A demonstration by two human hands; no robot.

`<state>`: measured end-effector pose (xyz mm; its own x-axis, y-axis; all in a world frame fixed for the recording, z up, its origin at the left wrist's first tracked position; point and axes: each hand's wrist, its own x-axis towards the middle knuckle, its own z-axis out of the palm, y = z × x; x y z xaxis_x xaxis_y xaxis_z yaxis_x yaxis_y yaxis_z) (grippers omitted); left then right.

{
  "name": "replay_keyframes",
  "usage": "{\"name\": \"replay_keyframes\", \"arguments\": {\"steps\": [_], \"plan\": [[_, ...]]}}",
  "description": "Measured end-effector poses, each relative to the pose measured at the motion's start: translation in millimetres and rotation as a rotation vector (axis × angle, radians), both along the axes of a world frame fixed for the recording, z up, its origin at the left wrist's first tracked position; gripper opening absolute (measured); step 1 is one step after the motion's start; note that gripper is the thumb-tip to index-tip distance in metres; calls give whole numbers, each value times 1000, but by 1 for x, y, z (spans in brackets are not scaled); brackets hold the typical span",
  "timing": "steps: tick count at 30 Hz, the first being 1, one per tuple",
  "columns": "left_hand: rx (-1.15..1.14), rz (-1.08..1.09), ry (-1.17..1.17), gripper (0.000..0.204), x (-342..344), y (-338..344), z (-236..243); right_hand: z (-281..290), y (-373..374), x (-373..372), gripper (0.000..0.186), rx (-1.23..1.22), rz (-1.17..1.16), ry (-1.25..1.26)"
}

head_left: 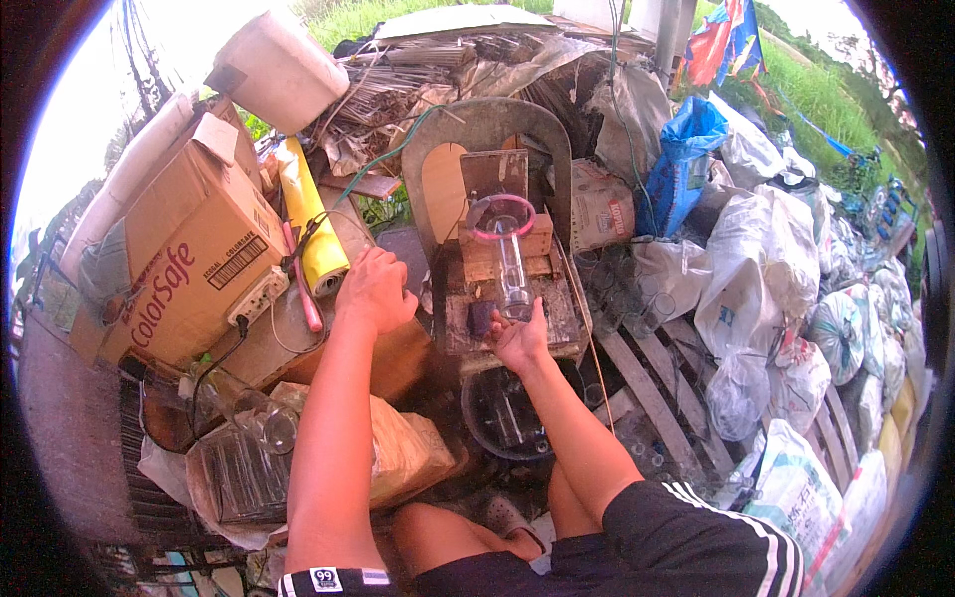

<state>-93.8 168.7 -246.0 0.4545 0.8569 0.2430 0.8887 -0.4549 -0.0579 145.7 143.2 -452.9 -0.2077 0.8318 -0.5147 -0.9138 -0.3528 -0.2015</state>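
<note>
A clear, tube-shaped vessel [512,264] lies along a wooden rig [542,261] in front of me, its far end within a pink ring [500,216]. My right hand [522,341] has its fingers closed around the vessel's near end. Just left of those fingers is a small dark block [481,319]. My left hand [376,291] is raised over a wooden surface, beside a yellow roll [308,224]. Its fingers are curled inward, and what they hold, if anything, is hidden. A white power strip [261,297] with cords lies left of that hand.
Cardboard box [199,249] stands left, beneath a white bucket [279,75]. A clear round container [505,418] sits below the rig. Clear jars [269,428] are beside a brown paper sack [403,443]. Stuffed white bags [761,269] and a blue sack [686,159] crowd the right over wooden slats [652,388].
</note>
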Motion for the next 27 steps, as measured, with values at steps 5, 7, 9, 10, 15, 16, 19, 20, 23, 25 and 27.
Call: {"name": "replay_keyframes", "arguments": {"steps": [5, 7, 9, 10, 15, 16, 19, 20, 23, 25, 27], "plan": [[-2, 0, -9, 18, -1, 0, 0, 2, -1, -1, 103, 1, 37, -187], [-1, 4, -6, 17, 1, 0, 1, 3, -1, -5, 99, -23, 4, -478], [-13, 3, -9, 17, 2, 0, 3, 5, 3, -10, 93, -19, -36, -779], [-26, 11, -4, 17, 2, -1, 4, 5, 3, -14, 92, -17, -102, -869], [-133, 78, 41, 24, 4, 0, 7, 0, 5, -22, 92, -12, -244, -903], [-121, 75, 36, 24, 4, -1, 7, -2, 5, -19, 92, -16, -191, -827], [-26, 24, -4, 17, 2, -1, 3, -4, 3, -8, 90, 13, -64, -534], [-20, 15, -3, 17, 2, 0, 2, -5, 0, -6, 89, 66, -57, -445], [-27, 17, 9, 17, 1, 2, 0, -5, 1, -3, 91, 76, -22, -200], [-27, 18, 10, 17, 0, 1, 0, -4, 1, -2, 95, 64, 5, -80], [-34, 27, 10, 17, 0, 2, 0, -2, 2, 0, 98, 18, 2, -20]]}}
